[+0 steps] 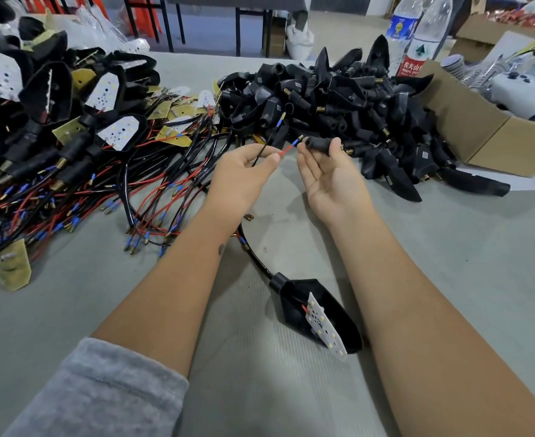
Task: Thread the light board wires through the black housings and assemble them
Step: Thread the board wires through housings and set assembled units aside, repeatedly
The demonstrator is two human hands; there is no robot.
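My left hand (244, 175) pinches a red wire (288, 149) and a black wire (267, 143) between thumb and fingers, their blue-sleeved brass tips pointing up and right. My right hand (329, 171) holds a small black rubber sleeve (318, 144) at its fingertips, the sleeve's open end facing the red wire's tip with a small gap between them. Between my forearms on the table lies a black housing (294, 298) with a white light board (324, 329) tilted in it. Its black cable (256, 257) runs up toward my left wrist.
A pile of empty black housings (338, 99) lies behind my right hand. Assembled housings with boards (55, 99) and tangled red and black wires (102, 197) fill the left. A cardboard box (480, 130) and water bottles (417, 33) stand at the right. Grey table surface (449, 247).
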